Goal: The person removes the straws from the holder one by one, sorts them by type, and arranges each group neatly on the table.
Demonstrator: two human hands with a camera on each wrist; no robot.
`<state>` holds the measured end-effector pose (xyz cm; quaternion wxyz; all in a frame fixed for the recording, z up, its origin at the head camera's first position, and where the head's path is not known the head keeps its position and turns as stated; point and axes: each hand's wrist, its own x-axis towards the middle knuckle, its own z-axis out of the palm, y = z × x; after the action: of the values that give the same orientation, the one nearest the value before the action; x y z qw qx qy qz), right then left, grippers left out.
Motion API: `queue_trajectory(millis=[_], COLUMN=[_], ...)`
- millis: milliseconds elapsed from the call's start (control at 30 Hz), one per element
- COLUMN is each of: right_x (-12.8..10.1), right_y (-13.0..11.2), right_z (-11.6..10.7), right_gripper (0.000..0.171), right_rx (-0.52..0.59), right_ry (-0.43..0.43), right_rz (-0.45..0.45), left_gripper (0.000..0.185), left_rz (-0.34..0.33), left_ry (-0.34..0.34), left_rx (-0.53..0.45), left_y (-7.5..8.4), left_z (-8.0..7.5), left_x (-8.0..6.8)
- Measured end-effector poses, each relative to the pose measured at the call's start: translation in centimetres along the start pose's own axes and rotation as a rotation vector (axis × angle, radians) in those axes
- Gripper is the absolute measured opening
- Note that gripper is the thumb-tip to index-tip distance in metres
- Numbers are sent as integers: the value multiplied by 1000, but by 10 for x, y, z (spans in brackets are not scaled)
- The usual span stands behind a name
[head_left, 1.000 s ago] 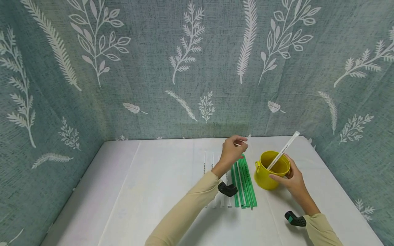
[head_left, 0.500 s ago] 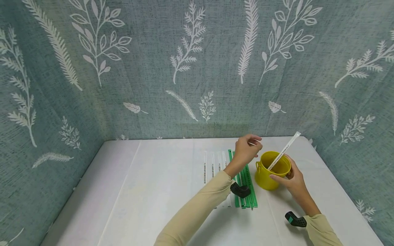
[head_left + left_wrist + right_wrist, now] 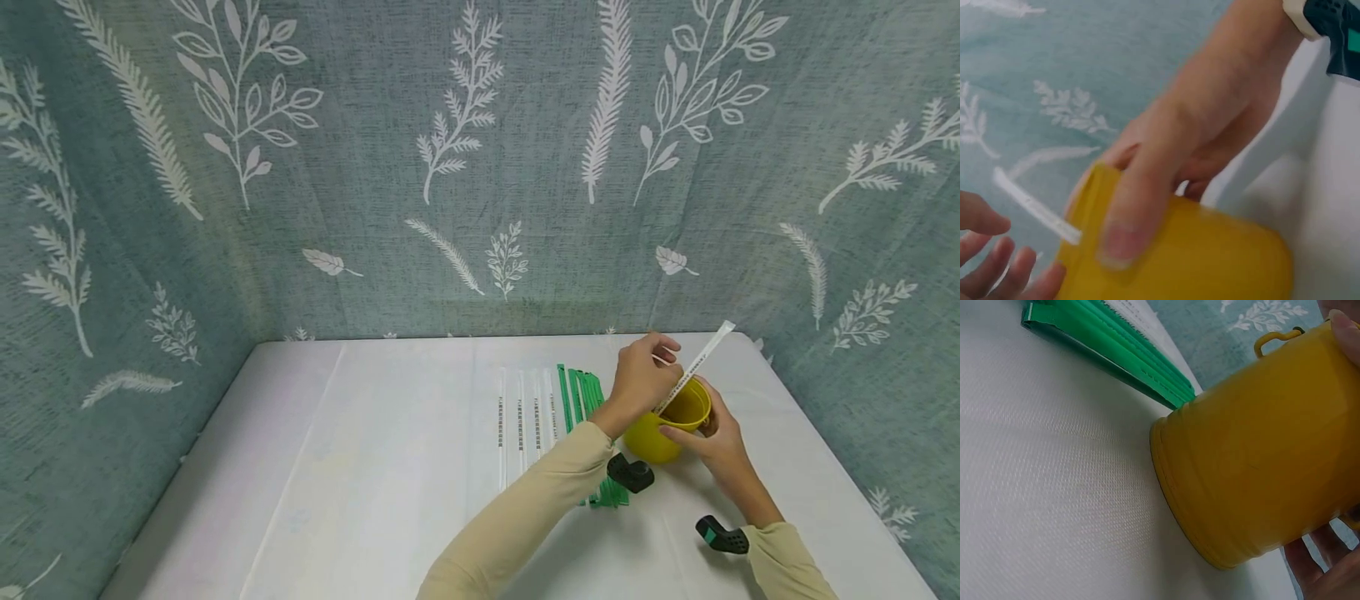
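Note:
A small yellow bucket (image 3: 652,442) stands on the white table, and my right hand (image 3: 716,437) grips its right side. In the left wrist view, the right thumb lies across the bucket (image 3: 1222,250) near its rim. One white-wrapped straw (image 3: 696,362) leans out of the bucket toward the back right. Over the bucket's left rim is my left hand (image 3: 647,375), its fingers (image 3: 1000,269) apart and close to the straw (image 3: 1038,206). I see nothing held in it. Green-wrapped straws (image 3: 573,392) lie left of the bucket, partly hidden by the left arm.
Several white-wrapped straws (image 3: 520,417) lie in a row left of the green ones. White cloth covers the table (image 3: 360,467). A patterned green-grey curtain (image 3: 360,208) rises behind it and at both sides. Each wrist wears a black device (image 3: 722,535).
My left hand has moved right, from above the green straws to the bucket's rim beside the leaning straw. The right hand and the bucket have stayed in place.

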<state>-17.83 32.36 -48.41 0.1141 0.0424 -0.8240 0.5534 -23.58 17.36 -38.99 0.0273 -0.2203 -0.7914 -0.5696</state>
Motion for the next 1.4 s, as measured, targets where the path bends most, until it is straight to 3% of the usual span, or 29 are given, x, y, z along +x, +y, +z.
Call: queue_trajectory(millis=[200, 433, 833, 1167, 1400], right_x=[0, 1, 1, -1, -1], right_y=[4, 2, 0, 1, 2], right_z=[-1, -1, 0, 0, -1], right_gripper=[86, 89, 89, 82, 82], right_rx=[11, -1, -3, -23, -12], right_ry=[3, -1, -4, 10, 16], right_rz=[-13, 1, -2, 20, 19], left_gripper=[24, 27, 25, 18, 18], left_rz=[21, 55, 68, 119, 133], left_ry=[-43, -56, -4, -6, -8], left_rx=[168, 283, 355, 435, 418], left_y=[-3, -6, -9, -11, -14], left_z=[19, 28, 33, 38, 39], left_x=[-2, -1, 0, 0, 1])
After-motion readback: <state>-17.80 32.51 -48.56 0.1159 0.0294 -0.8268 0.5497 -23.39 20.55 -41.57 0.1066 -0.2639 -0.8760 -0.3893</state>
